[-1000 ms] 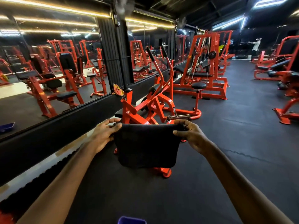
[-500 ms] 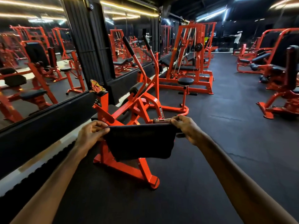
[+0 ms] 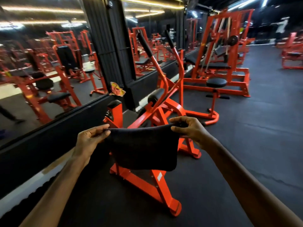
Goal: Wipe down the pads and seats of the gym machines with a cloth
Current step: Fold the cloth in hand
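While we stretch the dark cloth (image 3: 144, 148) by its top corners, left hand (image 3: 89, 141) and right hand (image 3: 191, 131) each pinching one, it droops limp and light at twelve o'clock before the orange machine (image 3: 157, 115); we judge bunching it better for wiping.

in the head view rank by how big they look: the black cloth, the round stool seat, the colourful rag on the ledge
1. black cloth, largest by far, though held close to the camera by the left hand and right hand
2. round stool seat
3. colourful rag, smallest, though only a little smaller than the seat
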{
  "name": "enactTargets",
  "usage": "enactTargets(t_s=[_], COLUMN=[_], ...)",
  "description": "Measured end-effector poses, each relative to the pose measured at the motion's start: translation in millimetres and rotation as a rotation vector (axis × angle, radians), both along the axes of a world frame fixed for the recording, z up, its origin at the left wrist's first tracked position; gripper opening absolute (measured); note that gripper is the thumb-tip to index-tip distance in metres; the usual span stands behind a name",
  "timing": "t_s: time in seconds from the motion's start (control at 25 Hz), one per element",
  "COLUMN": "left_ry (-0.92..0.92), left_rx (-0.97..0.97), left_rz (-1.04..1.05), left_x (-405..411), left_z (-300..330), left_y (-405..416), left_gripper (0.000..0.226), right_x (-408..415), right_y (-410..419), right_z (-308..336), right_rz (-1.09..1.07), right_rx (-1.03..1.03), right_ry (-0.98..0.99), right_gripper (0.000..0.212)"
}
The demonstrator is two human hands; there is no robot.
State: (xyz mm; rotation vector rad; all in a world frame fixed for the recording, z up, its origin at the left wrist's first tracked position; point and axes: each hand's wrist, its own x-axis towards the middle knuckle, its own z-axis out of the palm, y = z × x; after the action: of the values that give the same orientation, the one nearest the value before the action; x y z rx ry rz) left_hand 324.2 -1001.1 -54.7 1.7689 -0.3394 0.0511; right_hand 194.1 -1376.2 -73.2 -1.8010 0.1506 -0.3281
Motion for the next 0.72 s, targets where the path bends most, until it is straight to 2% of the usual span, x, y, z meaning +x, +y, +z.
enactTargets(t_s=[0.12, 0.24, 0.28, 0.4, 0.48, 0.56, 0.64, 0.72], left_ry=[-0.037, -0.064, -0.087, -0.097, -0.044, 0.013, 0.071, 0.116], left_rx=[0.115, 0.198, 0.212, 0.233, 0.106, -0.05, -0.181, -0.197], left_rz=[0.106, 0.189, 0.239, 0.322, 0.295, 0.313, 0.398, 0.489], left_x=[38.4, 65.5, 75.5, 98.5, 119.4, 144.6, 170.8, 199.3], left_z=[7.7, 12.6, 14.1, 15.4, 16.0, 14.3, 11.3, 2.8], left_y=[5.0, 12.5, 13.7, 36.5, 61.2, 83.9, 98.7, 109.0], left_gripper=[0.046, 0.036, 0.032, 0.019, 0.013, 0.011, 0.013, 0.017], right_x=[79.9, 152.7, 177.3, 240.7, 276.6, 312.6, 345.0, 380.8], right_y=[-17.0, -21.9, -20.5, -4.2, 5.6, 25.3, 60.4, 105.6], right_z=[-2.5, 9.9, 15.1, 33.0, 46.4, 58.0, 58.2, 48.5], right_rz=[0.08, 0.173, 0.208, 0.326, 0.462, 0.576, 0.581, 0.494], right_rx=[-0.321, -0.675, -0.723, -0.659, -0.543, -0.35, -0.233, -0.232], right_ry=[-0.023, -0.131, -0.196, -0.309, -0.337, -0.278, -0.211, -0.213], right_gripper=[0.043, 0.03, 0.027, 0.024, 0.014, 0.007, 0.007, 0.004])
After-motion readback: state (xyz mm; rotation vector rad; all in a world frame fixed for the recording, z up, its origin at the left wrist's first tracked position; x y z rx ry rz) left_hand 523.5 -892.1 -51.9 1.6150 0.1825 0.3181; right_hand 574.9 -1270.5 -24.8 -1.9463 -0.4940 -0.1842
